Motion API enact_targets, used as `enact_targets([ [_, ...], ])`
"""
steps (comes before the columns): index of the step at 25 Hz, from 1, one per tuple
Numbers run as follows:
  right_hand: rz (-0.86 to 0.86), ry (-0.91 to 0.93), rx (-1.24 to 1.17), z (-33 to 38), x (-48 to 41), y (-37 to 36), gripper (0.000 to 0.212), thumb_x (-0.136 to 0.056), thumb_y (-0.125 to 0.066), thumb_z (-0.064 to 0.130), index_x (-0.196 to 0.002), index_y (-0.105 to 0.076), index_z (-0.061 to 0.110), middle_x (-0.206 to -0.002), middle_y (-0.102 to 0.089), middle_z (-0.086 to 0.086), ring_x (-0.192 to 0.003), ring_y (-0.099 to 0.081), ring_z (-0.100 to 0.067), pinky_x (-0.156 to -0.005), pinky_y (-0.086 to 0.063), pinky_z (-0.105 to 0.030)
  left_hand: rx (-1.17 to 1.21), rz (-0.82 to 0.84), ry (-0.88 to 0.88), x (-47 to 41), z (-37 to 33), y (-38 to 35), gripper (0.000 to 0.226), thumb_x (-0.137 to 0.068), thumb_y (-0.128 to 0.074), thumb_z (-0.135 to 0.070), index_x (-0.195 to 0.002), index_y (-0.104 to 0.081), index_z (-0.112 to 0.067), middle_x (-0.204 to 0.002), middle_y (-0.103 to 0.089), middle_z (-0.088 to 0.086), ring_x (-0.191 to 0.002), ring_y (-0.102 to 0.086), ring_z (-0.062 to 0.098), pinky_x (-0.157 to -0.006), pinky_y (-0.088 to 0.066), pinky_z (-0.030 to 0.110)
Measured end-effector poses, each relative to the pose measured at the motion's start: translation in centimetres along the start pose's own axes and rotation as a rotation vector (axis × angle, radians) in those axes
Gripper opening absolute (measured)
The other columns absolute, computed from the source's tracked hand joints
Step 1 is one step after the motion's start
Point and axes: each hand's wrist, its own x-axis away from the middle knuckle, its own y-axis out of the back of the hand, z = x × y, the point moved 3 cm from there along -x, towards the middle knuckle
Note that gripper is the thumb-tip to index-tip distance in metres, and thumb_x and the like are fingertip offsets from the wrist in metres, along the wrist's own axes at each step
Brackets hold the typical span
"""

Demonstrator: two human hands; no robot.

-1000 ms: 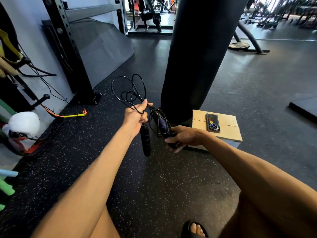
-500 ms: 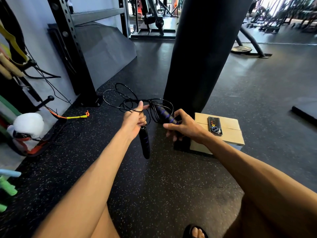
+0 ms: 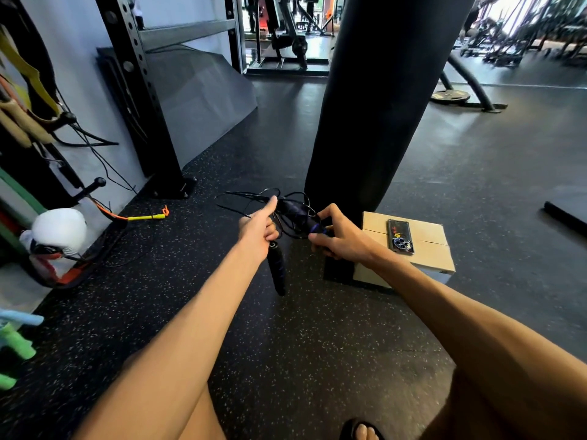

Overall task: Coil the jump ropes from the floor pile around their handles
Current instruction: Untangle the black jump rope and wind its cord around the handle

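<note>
I hold one black jump rope in the air over the rubber floor. My left hand (image 3: 259, 231) grips the top of one black handle (image 3: 277, 268), which hangs straight down below the fist; its thumb points up against the cord. My right hand (image 3: 336, 238) pinches the lower end of the second handle (image 3: 297, 212), black with purple bands, which lies tilted between both hands. Thin black cord (image 3: 241, 200) loops loosely around this second handle and sticks out to the left. No rope pile shows on the floor.
A black punching bag (image 3: 374, 100) hangs just behind my hands. A cardboard box (image 3: 425, 249) with a phone (image 3: 399, 236) stands right of it. A rack post (image 3: 143, 100), a white boxing glove (image 3: 58, 231) and bands line the left wall. My sandalled foot (image 3: 362, 431) shows below.
The tall cord loops above my left hand have dropped and flattened. My right hand swung the second handle up from hanging to tilted, with cord gathered closer around it.
</note>
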Motion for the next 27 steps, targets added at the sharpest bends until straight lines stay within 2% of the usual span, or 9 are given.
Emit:
enact_targets([
  [4, -0.056, 0.003, 0.048, -0.6, -0.2, -0.2, 0.034, -0.095, -0.062, 0.021, -0.116, -0.036, 0.016, -0.087, -0.072, -0.011, -0.051, -0.061, -0.004, -0.047, -0.045, -0.017, -0.091, -0.09, -0.061, -0.6, 1.0, 0.3, 0.041, -0.089, -0.066, -0.004, -0.064, -0.035, -0.016, -0.038, -0.025, -0.011, -0.031, -0.02, 0.005, -0.035, -0.015, 0.016],
  [9, -0.163, -0.013, 0.143, -0.9, -0.7, -0.5, 0.039, -0.092, -0.065, 0.025, -0.119, -0.037, 0.021, -0.1, -0.069, -0.009, -0.074, -0.068, -0.018, -0.059, -0.053, -0.026, -0.267, -0.055, -0.115, -1.6, 1.3, 0.6, 0.029, -0.091, -0.062, -0.005, -0.068, -0.045, -0.012, -0.041, -0.027, -0.01, -0.034, -0.02, 0.006, -0.037, -0.016, 0.016],
  [11, -0.199, -0.047, 0.064, -0.8, -0.7, -0.4, 0.037, -0.094, -0.063, 0.026, -0.12, -0.038, 0.02, -0.099, -0.069, -0.011, -0.074, -0.069, -0.023, -0.057, -0.054, -0.029, -0.322, -0.037, -0.117, -1.4, 1.4, 0.7, 0.015, -0.091, -0.06, -0.005, -0.079, -0.052, -0.009, -0.042, -0.027, -0.01, -0.035, -0.02, 0.006, -0.037, -0.016, 0.017],
  [13, -0.229, -0.079, -0.059, -0.3, -0.7, -0.2, 0.035, -0.095, -0.062, 0.026, -0.121, -0.04, 0.019, -0.096, -0.071, -0.015, -0.068, -0.066, -0.021, -0.055, -0.053, -0.03, -0.35, -0.027, -0.098, -1.2, 1.3, 0.8, 0.016, -0.091, -0.059, -0.005, -0.077, -0.052, -0.008, -0.041, -0.027, -0.01, -0.034, -0.02, 0.006, -0.037, -0.016, 0.017],
  [16, -0.222, -0.076, -0.202, 0.2, -0.2, -0.3, 0.034, -0.096, -0.06, 0.021, -0.121, -0.037, 0.012, -0.095, -0.071, -0.023, -0.063, -0.059, -0.019, -0.056, -0.048, -0.032, -0.341, -0.008, -0.016, -0.8, 1.2, 0.7, 0.023, -0.091, -0.057, -0.004, -0.071, -0.048, -0.01, -0.038, -0.025, -0.011, -0.031, -0.019, 0.004, -0.036, -0.014, 0.015],
  [19, -0.129, -0.018, -0.192, 0.4, 0.1, -0.3, 0.035, -0.097, -0.059, 0.02, -0.117, -0.034, 0.006, -0.094, -0.071, -0.025, -0.06, -0.056, -0.02, -0.053, -0.044, -0.032, -0.249, 0.005, 0.006, -0.3, 1.1, 0.6, 0.021, -0.092, -0.056, -0.008, -0.073, -0.047, -0.01, -0.037, -0.023, -0.01, -0.03, -0.018, 0.004, -0.035, -0.013, 0.014],
  [21, -0.11, 0.032, -0.113, 0.6, 0.0, -0.2, 0.036, -0.096, -0.061, 0.02, -0.112, -0.035, 0.003, -0.089, -0.071, -0.024, -0.059, -0.059, -0.026, -0.051, -0.045, -0.033, -0.142, 0.058, 0.015, 0.2, 0.9, 0.1, 0.021, -0.09, -0.061, -0.025, -0.081, -0.054, -0.007, -0.041, -0.022, -0.008, -0.032, -0.018, 0.007, -0.037, -0.014, 0.017],
  [23, -0.117, 0.067, -0.068, 0.8, -0.2, -0.2, 0.039, -0.093, -0.065, 0.023, -0.107, -0.036, 0.0, -0.083, -0.071, -0.022, -0.057, -0.066, -0.032, -0.047, -0.047, -0.034, -0.097, 0.141, 0.04, 0.7, 0.8, -0.5, 0.035, -0.084, -0.068, -0.042, -0.095, -0.055, -0.011, -0.045, -0.021, -0.007, -0.035, -0.019, 0.008, -0.037, -0.016, 0.02],
  [27, -0.1, 0.123, 0.038, 0.4, -0.4, -0.6, 0.045, -0.087, -0.073, 0.029, -0.098, -0.04, 0.001, -0.088, -0.069, -0.019, -0.063, -0.072, -0.03, -0.047, -0.058, -0.041, -0.183, 0.188, -0.02, 1.5, 0.2, -1.0, 0.027, -0.086, -0.073, -0.027, -0.077, -0.051, -0.014, -0.046, -0.023, -0.01, -0.037, -0.019, 0.005, -0.037, -0.015, 0.021],
])
